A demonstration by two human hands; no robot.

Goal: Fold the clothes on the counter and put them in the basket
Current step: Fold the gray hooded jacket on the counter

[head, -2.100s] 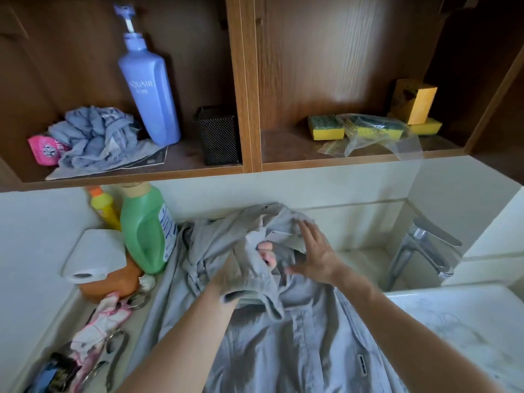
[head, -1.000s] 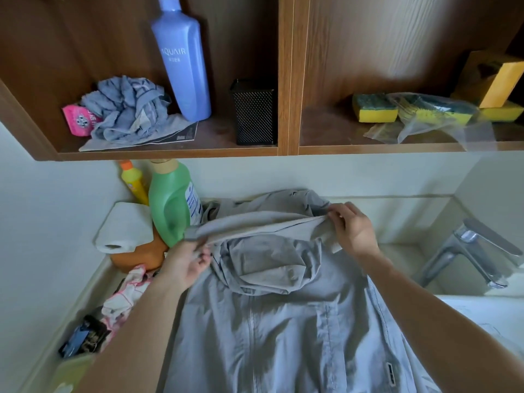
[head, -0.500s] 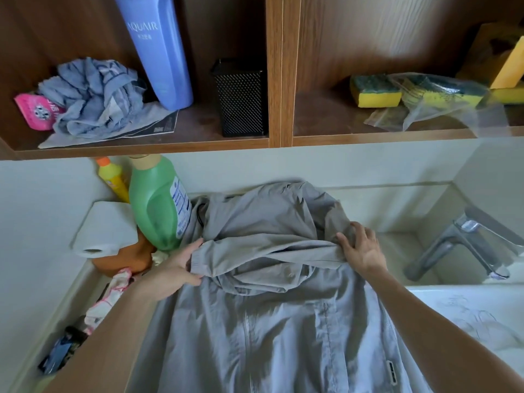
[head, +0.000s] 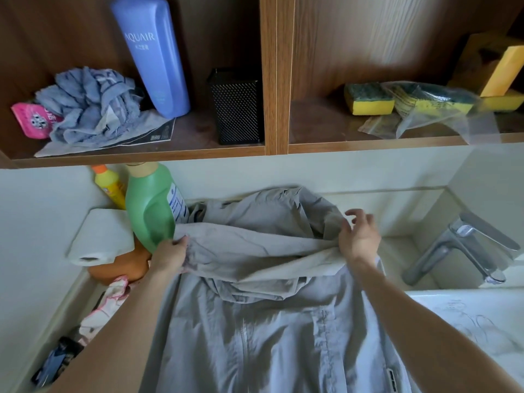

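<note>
White bench (head: 453, 304): grey zip-front fabric jacket (head: 255, 336), sleeve laid across for folding; left hand (head: 170, 255) fingers grasp sleeve, right hand (head: 358, 239) fingers released.

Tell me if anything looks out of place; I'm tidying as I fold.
Yes. The green bottle leans tilted beside the paper roll, right against the grey jacket, so it may tip. On the left shelf a blue-grey cloth sits crumpled, not folded.

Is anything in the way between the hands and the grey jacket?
No, nothing. The left hand grips the grey jacket at one end of its fold; the right hand rests on the other end. No basket shows.
</note>
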